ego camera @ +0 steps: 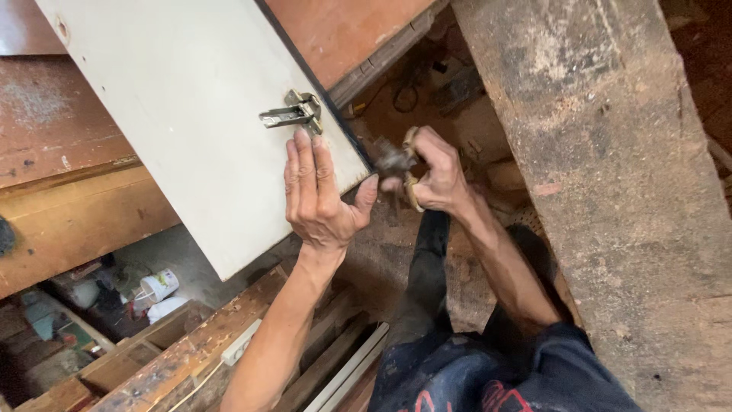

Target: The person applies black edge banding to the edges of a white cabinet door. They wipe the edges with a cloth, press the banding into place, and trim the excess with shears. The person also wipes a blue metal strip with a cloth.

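We count one white cabinet door panel (191, 114), one metal hinge (293, 111) on it, two bare hands, left hand (320, 198) and right hand (431, 172), and one white plastic tub (158, 286) below

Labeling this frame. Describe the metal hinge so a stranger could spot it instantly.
Find the big white panel tilted across the upper left. Follow its dark right edge down to where the left hand lies flat on it. The hinge sits just above those fingertips: a small brass-grey metal piece, the only hardware on the bare white face.
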